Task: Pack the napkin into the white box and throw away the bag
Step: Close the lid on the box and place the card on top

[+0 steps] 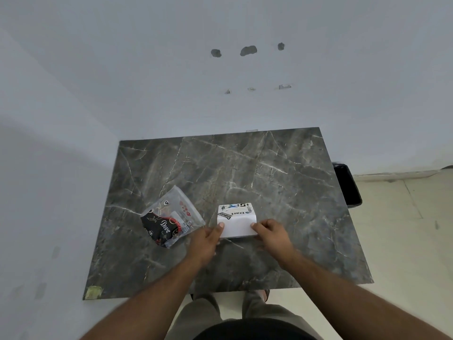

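Note:
The white box [236, 220] with printed labels on top sits near the middle of the dark marble table [269, 173]. My left hand [207, 241] grips its near left corner and my right hand [272, 233] grips its near right corner, thumbs on the white front flap. The clear plastic bag [171, 217] with black and red print lies flat on the table just left of my left hand, apart from the box. No napkin shows; the box's inside is hidden.
A black bin [348, 185] stands on the floor beyond the table's right edge. White walls close in behind and on the left. A yellowish patch [94, 292] marks the table's near left corner. Pale floor tiles lie to the right.

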